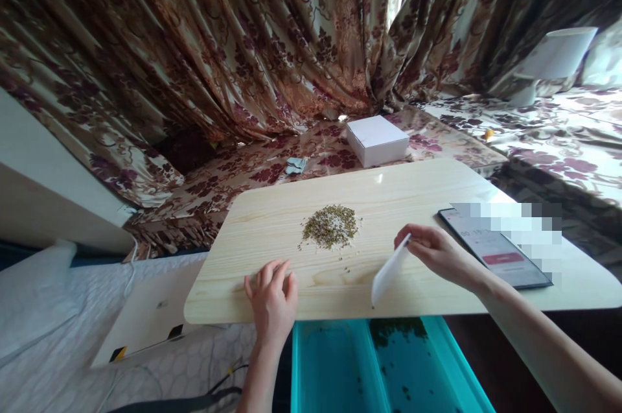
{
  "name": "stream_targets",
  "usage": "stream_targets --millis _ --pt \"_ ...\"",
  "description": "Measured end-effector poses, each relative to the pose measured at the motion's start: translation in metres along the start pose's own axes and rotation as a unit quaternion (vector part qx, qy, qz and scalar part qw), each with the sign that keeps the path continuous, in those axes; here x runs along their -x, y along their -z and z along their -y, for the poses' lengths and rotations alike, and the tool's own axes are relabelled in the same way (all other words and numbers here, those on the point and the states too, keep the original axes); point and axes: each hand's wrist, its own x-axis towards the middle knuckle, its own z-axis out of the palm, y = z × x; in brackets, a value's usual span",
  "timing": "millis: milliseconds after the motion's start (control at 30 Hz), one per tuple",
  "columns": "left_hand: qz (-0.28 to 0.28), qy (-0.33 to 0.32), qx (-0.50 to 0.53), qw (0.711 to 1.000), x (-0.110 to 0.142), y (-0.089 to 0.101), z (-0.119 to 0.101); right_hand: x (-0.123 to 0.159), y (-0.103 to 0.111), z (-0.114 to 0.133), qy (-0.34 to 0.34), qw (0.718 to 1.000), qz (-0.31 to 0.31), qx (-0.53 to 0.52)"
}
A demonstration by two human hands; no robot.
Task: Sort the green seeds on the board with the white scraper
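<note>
A mixed pile of small green beans and white grains (331, 226) lies on the pale wooden table (422, 183), with several loose ones near it. My right hand (430, 247) is closed on a thin white card (389, 270), held tilted near the table's front edge. One dark speck shows at the card's lower end. My left hand (273, 296) rests on the tabletop left of the pile, fingers apart, holding nothing. Below the front edge is a turquoise divided box (376, 367). Its right compartment has green beans (398, 330) gathered at the far end; a few specks dot the left compartment.
A tablet (510, 264) lies on the table beyond my right forearm, its screen partly pixelated. Behind the table are a white box (378, 141) and a folded grey cloth (295, 165). A white lamp (554, 56) stands far right. A large flat carton (150, 309) lies at left.
</note>
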Motion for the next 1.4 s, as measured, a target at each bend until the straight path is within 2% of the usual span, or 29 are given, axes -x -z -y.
stream_targets --millis 133,200,300,400,600,967,1200,1400 --pt "0.001 -0.002 -0.002 1.0 0.0 -0.002 0.002 0.008 0.011 0.007 0.013 0.999 0.007 0.034" --pt "0.001 -0.001 -0.002 1.0 0.0 -0.003 0.003 0.01 0.012 0.007 0.021 0.999 -0.015 0.023" --pt "0.002 0.0 -0.003 1.0 0.0 -0.002 0.003 0.008 0.005 0.002 0.028 0.997 -0.068 -0.006" --pt "0.003 0.003 -0.003 1.0 0.0 0.0 -0.001 0.004 -0.006 0.001 0.022 0.995 -0.091 -0.04" --pt "0.004 0.009 -0.002 1.0 -0.001 0.007 -0.008 -0.003 -0.021 0.006 0.016 0.994 -0.076 -0.078" --pt "0.009 0.01 0.002 1.0 -0.001 0.007 -0.009 -0.009 -0.027 0.001 -0.005 0.997 -0.04 -0.063" --pt "-0.01 -0.02 -0.01 1.0 0.001 -0.005 0.006 -0.004 -0.016 0.006 0.019 0.999 -0.029 0.001" --pt "-0.02 -0.041 -0.02 0.999 0.001 -0.008 0.011 0.017 0.003 0.014 0.044 0.996 -0.012 0.074"
